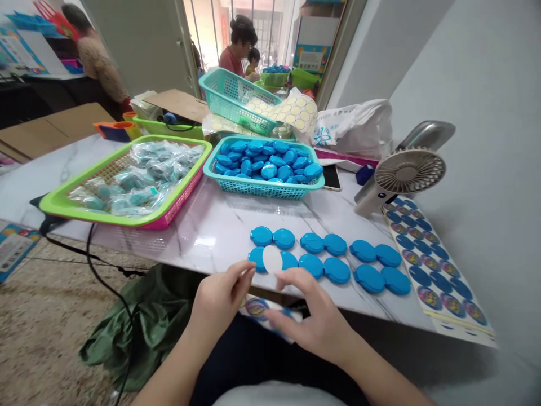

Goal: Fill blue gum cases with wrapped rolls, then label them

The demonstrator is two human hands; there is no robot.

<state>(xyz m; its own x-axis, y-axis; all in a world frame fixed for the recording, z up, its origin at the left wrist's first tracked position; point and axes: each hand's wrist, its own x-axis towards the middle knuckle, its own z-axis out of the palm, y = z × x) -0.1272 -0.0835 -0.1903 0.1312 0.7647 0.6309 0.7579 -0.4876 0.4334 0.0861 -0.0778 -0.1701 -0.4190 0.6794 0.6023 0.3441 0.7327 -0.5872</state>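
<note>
A white round sticker (273, 260), blank side up, is in front of two blue round plastic cases in the near row. Its lower edge meets the index fingertip of my right hand (315, 313); the thumb is spread well away below. My left hand (224, 293) has its thumb and fingertips pinched together beside the leftmost near blue case (256, 259); whatever they may hold is hidden. On my lap below the hands lies a sheet of printed round stickers (258, 308), partly covered. More blue cases (336, 244) lie in two rows of touching pairs on the marbled table.
A turquoise basket (264, 188) holds many blue cases. Left of it, a green basket (122, 219) contains bagged pieces. A small fan (408, 172) stands by sticker sheets (439, 265) at right. Black cables (91, 254) hang at left. Other people (236, 51) are behind.
</note>
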